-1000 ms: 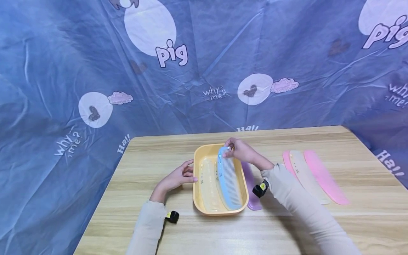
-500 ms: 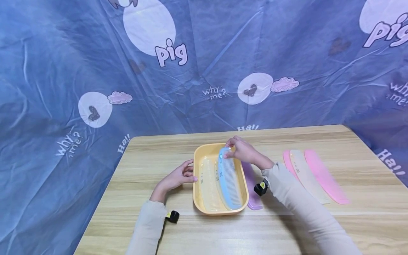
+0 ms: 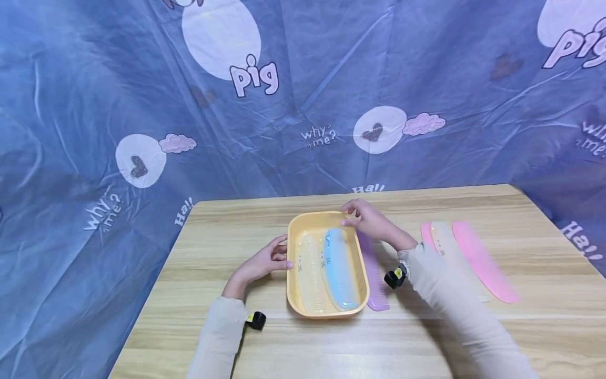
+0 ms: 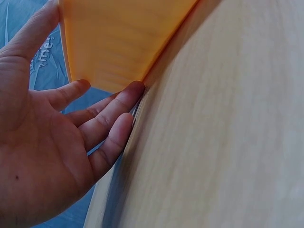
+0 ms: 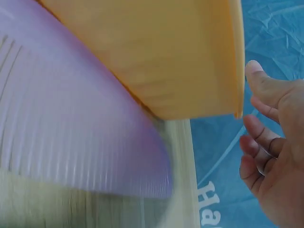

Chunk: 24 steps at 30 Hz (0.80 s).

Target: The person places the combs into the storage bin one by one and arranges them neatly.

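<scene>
In the head view a yellow plastic tray (image 3: 314, 222) stands between my hands. In it lie a blue comb (image 3: 340, 271), a cream comb (image 3: 311, 273) on the left, and another cream comb mostly hidden under the blue one. My left hand (image 3: 262, 263) rests against the tray's left side, thumb at the rim and relaxed fingers (image 4: 111, 111) low along the outer wall. At the back right corner is my right hand (image 3: 371, 220), fingers loosely bent, thumb (image 5: 259, 76) right by the rim, holding nothing. A purple comb (image 3: 377, 281) lies along the tray's right side.
Farther right on the wooden table (image 3: 189, 326) lie a pink comb (image 3: 483, 263), a cream comb (image 3: 450, 245) and a second pink comb (image 3: 426, 234), partly covered by the right sleeve (image 3: 454, 300). A blue printed cloth (image 3: 293, 173) hangs behind the table.
My right hand has let go of the blue comb and moved back and right to the tray's corner. The blue comb now lies down inside the tray. My left hand stays put.
</scene>
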Each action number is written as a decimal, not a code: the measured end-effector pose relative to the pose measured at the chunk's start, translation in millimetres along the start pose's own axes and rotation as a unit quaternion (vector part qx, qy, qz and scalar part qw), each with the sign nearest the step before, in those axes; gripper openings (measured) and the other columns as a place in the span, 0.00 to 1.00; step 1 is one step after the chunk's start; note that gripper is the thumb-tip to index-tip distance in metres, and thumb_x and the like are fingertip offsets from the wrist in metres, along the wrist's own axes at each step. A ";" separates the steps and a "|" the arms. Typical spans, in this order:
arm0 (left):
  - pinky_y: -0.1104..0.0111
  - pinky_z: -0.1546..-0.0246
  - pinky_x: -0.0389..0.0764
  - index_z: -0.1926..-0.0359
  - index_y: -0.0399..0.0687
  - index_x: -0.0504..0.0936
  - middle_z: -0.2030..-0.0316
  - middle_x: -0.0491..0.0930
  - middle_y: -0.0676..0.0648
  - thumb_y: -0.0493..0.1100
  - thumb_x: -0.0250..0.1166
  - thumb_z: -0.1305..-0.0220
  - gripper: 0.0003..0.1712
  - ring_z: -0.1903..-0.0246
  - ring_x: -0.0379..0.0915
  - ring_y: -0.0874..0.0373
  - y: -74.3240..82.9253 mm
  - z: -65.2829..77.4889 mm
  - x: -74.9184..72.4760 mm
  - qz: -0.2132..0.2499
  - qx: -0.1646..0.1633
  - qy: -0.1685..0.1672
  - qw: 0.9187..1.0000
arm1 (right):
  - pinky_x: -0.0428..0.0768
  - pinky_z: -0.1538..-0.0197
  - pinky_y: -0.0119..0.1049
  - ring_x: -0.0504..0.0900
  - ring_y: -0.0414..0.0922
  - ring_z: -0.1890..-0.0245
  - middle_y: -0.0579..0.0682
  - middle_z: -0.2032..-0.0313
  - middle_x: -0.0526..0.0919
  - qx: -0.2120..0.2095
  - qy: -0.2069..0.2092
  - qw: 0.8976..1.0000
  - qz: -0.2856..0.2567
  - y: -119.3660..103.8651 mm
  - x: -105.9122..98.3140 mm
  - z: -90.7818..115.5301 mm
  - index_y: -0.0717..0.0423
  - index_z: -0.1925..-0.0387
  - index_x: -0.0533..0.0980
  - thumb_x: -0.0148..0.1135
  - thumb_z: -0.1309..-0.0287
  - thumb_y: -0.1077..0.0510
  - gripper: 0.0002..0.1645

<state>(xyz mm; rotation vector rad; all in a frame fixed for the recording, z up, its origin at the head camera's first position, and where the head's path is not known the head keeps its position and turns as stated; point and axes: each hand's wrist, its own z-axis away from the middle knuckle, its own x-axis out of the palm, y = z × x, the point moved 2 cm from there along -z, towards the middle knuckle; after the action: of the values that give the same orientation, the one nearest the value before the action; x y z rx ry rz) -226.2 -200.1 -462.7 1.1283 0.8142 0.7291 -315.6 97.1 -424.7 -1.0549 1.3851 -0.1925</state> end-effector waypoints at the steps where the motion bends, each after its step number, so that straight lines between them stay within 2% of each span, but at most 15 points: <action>1: 0.56 0.37 0.71 0.24 0.46 0.45 0.31 0.60 0.32 0.47 0.70 0.42 0.55 0.39 0.70 0.42 0.0 -0.1 0.1 0.001 0.000 -0.001 1.000 | 0.74 0.55 0.42 0.74 0.52 0.59 0.62 0.55 0.78 0.002 -0.003 1.000 -0.004 1.7 -1.5 0.9 0.65 0.50 0.75 0.66 0.42 0.58 0.21; 11: 0.58 0.37 0.72 0.24 0.45 0.45 0.31 0.61 0.32 0.46 0.70 0.42 0.54 0.39 0.69 0.41 0.4 -0.1 0.0 0.003 0.002 -0.003 1.000 | 0.75 0.50 0.44 0.76 0.55 0.54 0.66 0.44 0.76 -0.006 -0.060 0.998 -0.015 21.2 -17.5 15.4 0.69 0.41 0.72 0.64 0.41 0.58 0.29; 18: 0.56 0.36 0.71 0.24 0.45 0.44 0.32 0.61 0.31 0.47 0.70 0.42 0.55 0.38 0.69 0.40 0.0 -0.5 1.1 0.004 0.005 -0.007 1.000 | 0.74 0.48 0.46 0.75 0.55 0.53 0.68 0.42 0.74 0.011 -0.071 0.997 -0.033 41.5 -20.4 24.4 0.67 0.38 0.70 0.61 0.37 0.56 0.29; 22: 0.56 0.36 0.71 0.24 0.44 0.44 0.32 0.61 0.31 0.47 0.70 0.42 0.55 0.39 0.69 0.40 -0.3 -0.8 0.8 0.001 0.007 -0.007 1.000 | 0.74 0.46 0.52 0.75 0.58 0.51 0.69 0.42 0.73 0.017 -0.074 0.996 -0.036 49.9 -20.9 28.1 0.68 0.39 0.69 0.62 0.39 0.57 0.30; 24: 0.57 0.37 0.71 0.24 0.44 0.44 0.33 0.62 0.31 0.47 0.70 0.42 0.55 0.39 0.69 0.41 -0.3 -0.9 0.4 -0.002 0.007 -0.006 1.000 | 0.74 0.46 0.52 0.74 0.58 0.51 0.70 0.43 0.73 0.020 -0.077 0.996 -0.039 53.9 -20.6 29.2 0.69 0.40 0.70 0.63 0.41 0.59 0.30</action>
<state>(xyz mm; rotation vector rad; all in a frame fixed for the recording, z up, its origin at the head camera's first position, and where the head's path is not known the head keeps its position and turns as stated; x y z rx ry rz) -226.7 -199.4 -463.2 1.1429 0.8132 0.7132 -320.2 155.3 -452.6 -1.0700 1.1988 -0.1918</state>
